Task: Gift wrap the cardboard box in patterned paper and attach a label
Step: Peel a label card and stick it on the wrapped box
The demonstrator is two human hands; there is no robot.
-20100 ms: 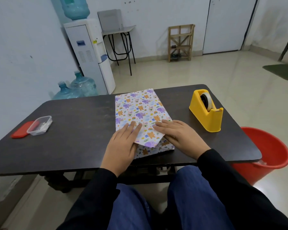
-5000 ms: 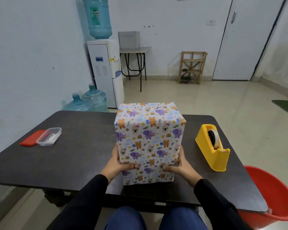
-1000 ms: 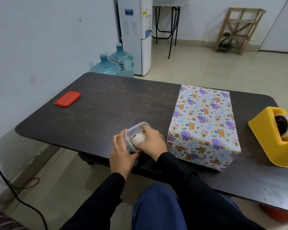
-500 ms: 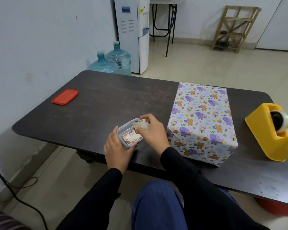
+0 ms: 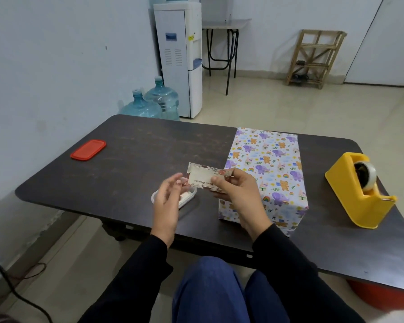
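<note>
- A dark, scuffed wooden table (image 5: 126, 159) stands on pale floor tiles near a white wall, with a white water dispenser (image 5: 177, 57) behind it.
- The small clear plastic container (image 5: 187, 198) is mostly hidden by the left hand (image 5: 167, 201), whose fingers are spread and grip nothing.
- The right hand (image 5: 237, 191) pinches a cream floral "Best Wishes" label card (image 5: 204, 177) above the table.
- The box wrapped in glossy animal-print paper (image 5: 266, 173) lies flat just beside that hand.
- A yellow plastic tape dispenser (image 5: 357, 194) and a red lid (image 5: 88, 149) sit well apart.

Wrapped box (image 5: 265, 173) in animal-print paper, lying flat on dark table (image 5: 126, 164), "Best Wishes" label (image 5: 202, 177) held just left of it
</note>
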